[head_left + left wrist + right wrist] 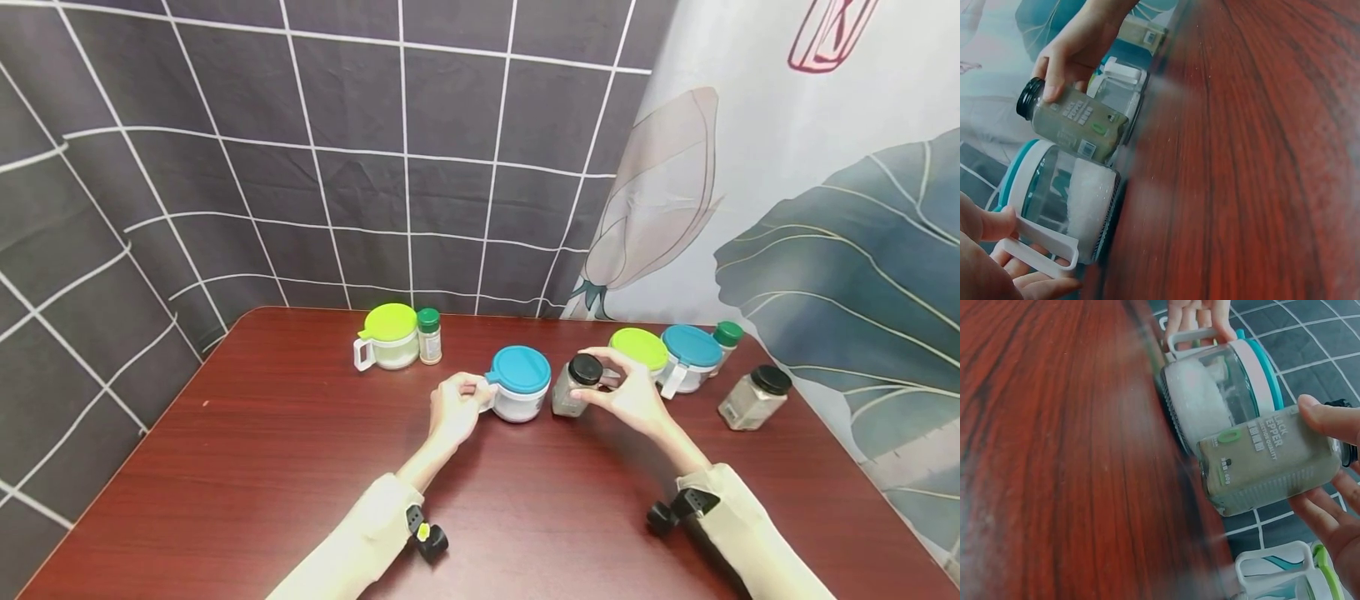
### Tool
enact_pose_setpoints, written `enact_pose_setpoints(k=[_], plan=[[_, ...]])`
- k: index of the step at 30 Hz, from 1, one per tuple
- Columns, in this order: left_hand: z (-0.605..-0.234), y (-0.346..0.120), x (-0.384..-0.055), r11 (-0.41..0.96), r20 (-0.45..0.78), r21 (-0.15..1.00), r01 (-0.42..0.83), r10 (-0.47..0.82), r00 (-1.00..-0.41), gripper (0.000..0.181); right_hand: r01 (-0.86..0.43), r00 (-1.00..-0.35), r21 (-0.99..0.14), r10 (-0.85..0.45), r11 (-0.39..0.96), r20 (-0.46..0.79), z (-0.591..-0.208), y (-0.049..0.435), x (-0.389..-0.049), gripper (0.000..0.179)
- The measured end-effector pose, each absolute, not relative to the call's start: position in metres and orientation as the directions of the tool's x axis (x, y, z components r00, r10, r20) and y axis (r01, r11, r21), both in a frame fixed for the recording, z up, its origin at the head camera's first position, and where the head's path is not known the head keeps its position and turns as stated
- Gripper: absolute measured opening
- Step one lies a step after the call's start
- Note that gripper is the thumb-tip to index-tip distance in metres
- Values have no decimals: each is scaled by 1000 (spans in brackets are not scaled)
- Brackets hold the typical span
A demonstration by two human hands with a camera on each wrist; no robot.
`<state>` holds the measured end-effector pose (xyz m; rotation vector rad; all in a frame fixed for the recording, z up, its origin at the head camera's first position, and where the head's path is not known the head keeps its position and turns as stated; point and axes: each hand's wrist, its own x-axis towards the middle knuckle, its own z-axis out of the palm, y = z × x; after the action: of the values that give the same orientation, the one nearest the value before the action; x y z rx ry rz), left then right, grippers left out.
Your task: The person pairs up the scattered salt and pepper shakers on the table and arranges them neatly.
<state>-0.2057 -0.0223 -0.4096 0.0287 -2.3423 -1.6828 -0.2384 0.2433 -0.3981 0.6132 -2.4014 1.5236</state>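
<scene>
In the head view my left hand (pixel 453 410) grips the white handle of a clear jar with a blue lid (pixel 519 371), to the hand's right. White granules (pixel 1090 203) fill part of this jar in the left wrist view. My right hand (pixel 633 398) holds a pepper jar (pixel 570 397) with a black lid, thumb on one side and fingers on the other. "Pepper" shows on its label in the right wrist view. The pepper jar stands close beside the blue-lidded jar; whether its base touches the table I cannot tell.
On the wooden table (pixel 300 467), a green-lidded jar (pixel 390 325) and a green-capped shaker (pixel 430 337) stand at the back left. Another green-lidded jar (pixel 639 348), a blue-lidded jar (pixel 692 350), a shaker (pixel 727 335) and a black-lidded jar (pixel 754 398) stand at the right.
</scene>
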Motion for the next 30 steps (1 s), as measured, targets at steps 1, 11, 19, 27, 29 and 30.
enact_pose_setpoints(k=[1, 11, 19, 27, 29, 30], plan=[[-410, -23, -206, 330, 195, 935, 132, -165, -967, 16, -462, -886, -808, -221, 365, 407, -398, 242, -239, 58], [-409, -26, -213, 302, 156, 949, 91, -198, -968, 16, -451, -892, -811, -218, 373, 396, -382, 226, -238, 56], [-410, -29, -219, 310, 162, 947, 88, -220, -962, 14, -450, -893, -791, -216, 415, 395, -369, 214, -235, 57], [-408, -29, -224, 324, 162, 943, 80, -235, -959, 15, -436, -899, -827, -204, 354, 387, -371, 208, -242, 57], [-408, -29, -225, 325, 158, 943, 75, -239, -958, 16, -443, -896, -826, -207, 348, 393, -371, 207, -244, 56], [-408, -29, -225, 319, 150, 945, 67, -243, -958, 16, -445, -895, -827, -209, 344, 395, -371, 206, -245, 56]])
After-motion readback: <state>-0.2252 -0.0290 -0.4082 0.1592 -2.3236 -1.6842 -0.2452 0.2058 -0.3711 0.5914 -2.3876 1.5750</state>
